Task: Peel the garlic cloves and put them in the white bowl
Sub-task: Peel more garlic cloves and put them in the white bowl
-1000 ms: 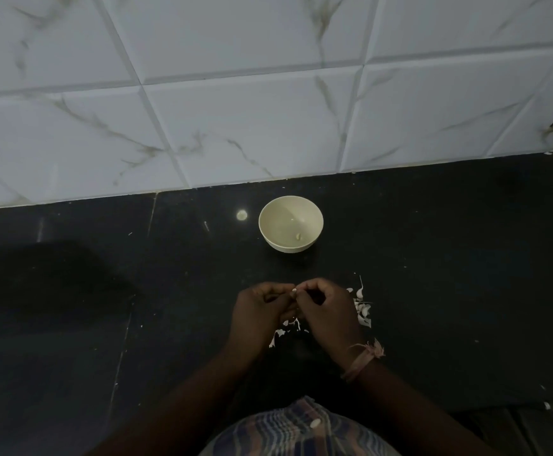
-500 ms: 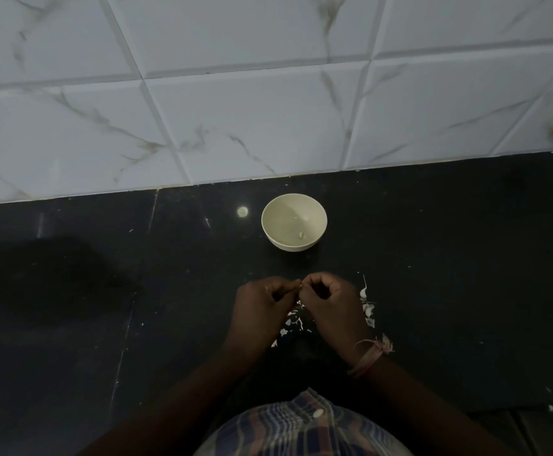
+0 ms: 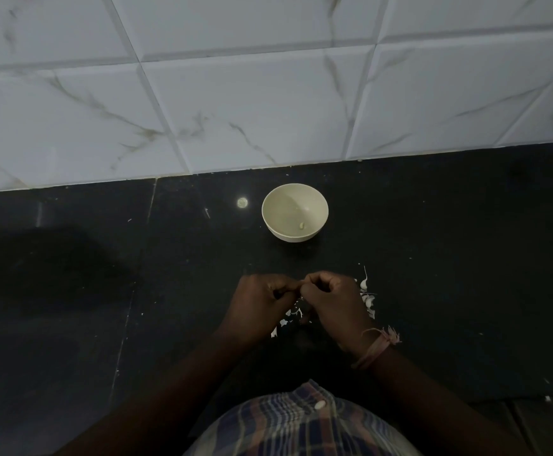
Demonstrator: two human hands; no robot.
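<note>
A small white bowl stands on the black counter, with one peeled garlic clove lying in its bottom. In front of the bowl my left hand and my right hand meet, fingertips touching and curled. Between them they pinch a garlic clove that the fingers almost wholly hide. White garlic skins lie scattered on the counter to the right of my right hand, and more bits lie beneath both hands.
A white marbled tile wall rises just behind the bowl. The counter is dark and dim. A round light reflection shows left of the bowl. A thread band circles my right wrist.
The hands stay together in front of the bowl, fingers shifting slightly on the clove. The view has drifted a little; the bowl has not moved.
</note>
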